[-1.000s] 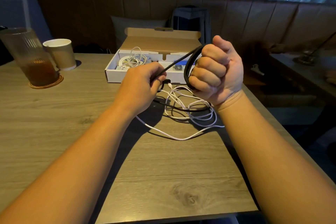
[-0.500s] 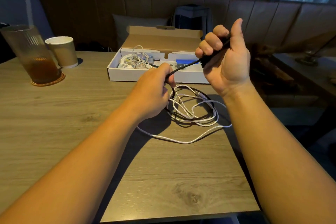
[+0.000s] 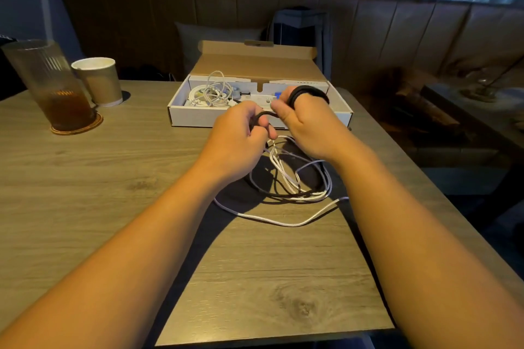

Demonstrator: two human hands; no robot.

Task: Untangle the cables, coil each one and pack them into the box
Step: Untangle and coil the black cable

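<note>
Black cable [image 3: 310,92] is looped round the fingers of the right hand [image 3: 307,129], clenched on it close by the open box [image 3: 195,119], while the left hand [image 3: 238,136] pinches the feeding strand; recommend even turns, lifting the tail clear of the white cables [image 3: 285,176] tangled on the surface [image 3: 113,178].

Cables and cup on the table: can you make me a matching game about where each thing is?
Things:
1 black cable
2 tangled white cable
3 bundled white cable
4 paper cup

Places:
A inside the box
B beside the glass
C held by the left hand and right hand
D sprawled on the table between the arms

Pairs: 1-C, 2-D, 3-A, 4-B
</note>
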